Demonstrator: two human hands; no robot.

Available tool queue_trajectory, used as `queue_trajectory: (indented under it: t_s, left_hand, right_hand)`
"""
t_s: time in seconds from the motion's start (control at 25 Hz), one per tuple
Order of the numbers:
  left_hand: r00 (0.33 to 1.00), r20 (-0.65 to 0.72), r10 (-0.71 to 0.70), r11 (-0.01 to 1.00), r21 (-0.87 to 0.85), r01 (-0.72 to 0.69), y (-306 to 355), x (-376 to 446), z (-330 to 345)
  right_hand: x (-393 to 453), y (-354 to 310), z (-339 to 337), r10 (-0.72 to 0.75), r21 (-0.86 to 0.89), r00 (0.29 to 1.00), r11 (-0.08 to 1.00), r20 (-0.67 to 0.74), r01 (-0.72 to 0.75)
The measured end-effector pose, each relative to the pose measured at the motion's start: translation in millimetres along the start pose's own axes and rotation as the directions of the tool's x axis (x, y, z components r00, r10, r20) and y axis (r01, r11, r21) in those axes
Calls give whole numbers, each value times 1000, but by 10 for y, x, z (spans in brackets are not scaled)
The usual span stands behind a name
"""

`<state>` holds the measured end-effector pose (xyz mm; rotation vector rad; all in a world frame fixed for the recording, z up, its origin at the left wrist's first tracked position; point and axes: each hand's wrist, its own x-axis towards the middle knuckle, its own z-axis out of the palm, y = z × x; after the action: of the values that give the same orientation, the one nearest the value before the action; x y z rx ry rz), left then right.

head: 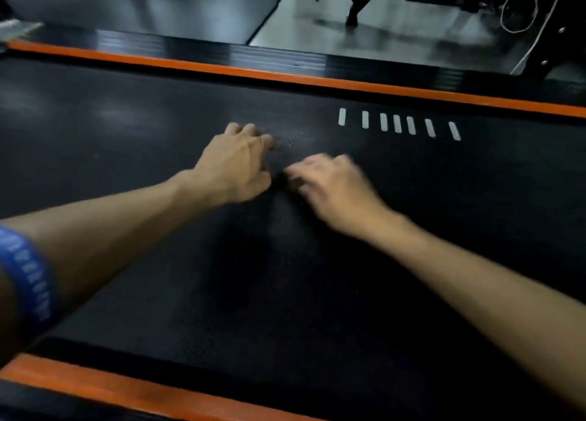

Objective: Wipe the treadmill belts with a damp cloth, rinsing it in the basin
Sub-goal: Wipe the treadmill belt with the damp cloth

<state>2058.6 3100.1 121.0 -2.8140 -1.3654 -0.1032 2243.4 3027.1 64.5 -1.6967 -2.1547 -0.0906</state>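
Hands rest close together on the black treadmill belt (158, 141): left hand (236, 164) curled, right hand (329, 183) blurred; whether either grips anything cannot be told.

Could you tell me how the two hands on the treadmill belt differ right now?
The left hand is sharp, its fingers curled with knuckles raised; the right hand is motion-blurred and lies flatter. The left hand reaches further toward the far orange stripe. Both are bare and rest on the black treadmill belt; no cloth is discernible.
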Motion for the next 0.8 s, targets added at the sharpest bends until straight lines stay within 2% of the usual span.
queue_trajectory:
  t_s: [0.04,0.08,0.12,0.16,0.2,0.24,0.32,0.4,0.44,0.52,0.6,0.64,0.68,0.72,0.76,0.8]
  left_hand:
    - [1000,9,4,997,81,-4,6,3,32]
    - [1000,20,8,987,159,-11,10,-8,71]
    - [999,40,5,980,200,-13,24,-24,111]
    - [998,69,-11,979,204,-3,38,-24,141]
    - [995,91,-33,984,178,16,40,-7,158]
    - [993,106,-53,989,141,38,34,32,152]
    - [987,139,-79,995,72,69,56,133,114]
    - [976,195,-97,995,38,91,93,234,81]
    - [969,217,-117,993,28,113,120,278,65]
    - [964,193,-181,981,-33,190,164,312,41]
    - [972,98,-216,970,-97,225,144,294,47]
    - [975,82,-205,973,-92,212,103,296,60]
    - [977,100,-189,978,-66,196,54,305,82]
    - [975,127,-183,982,-33,188,-9,310,124]
    - [972,139,-191,981,-12,194,-67,316,172]
    - [968,147,-204,978,-13,208,-108,316,209]
  right_hand:
    - [66,431,-86,197,-57,979,978,-57,-200]
    - [86,804,-199,399,-97,912,908,-93,-407]
    - [68,1069,-318,591,-116,800,791,-106,-600]
    - [68,1192,-401,708,-129,698,686,-106,-716]
    - [96,1180,-420,749,-159,656,639,-92,-753]
    - [156,1039,-382,725,-170,685,667,-72,-725]
    - [220,583,-165,539,-93,841,837,-34,-540]
    - [145,57,53,272,-4,962,962,13,-272]
    - [75,-131,103,173,47,984,983,53,-175]
    - [13,-154,88,75,140,993,986,92,-88]
    - [80,193,-23,55,59,997,997,54,-58]
    - [120,443,-79,114,-8,993,994,25,-113]
    - [143,735,-151,234,-74,972,970,-1,-233]
    - [137,1014,-262,399,-119,917,909,-33,-399]
    - [119,1228,-374,579,-137,812,801,-71,-583]
    - [114,1342,-467,728,-135,677,664,-108,-736]
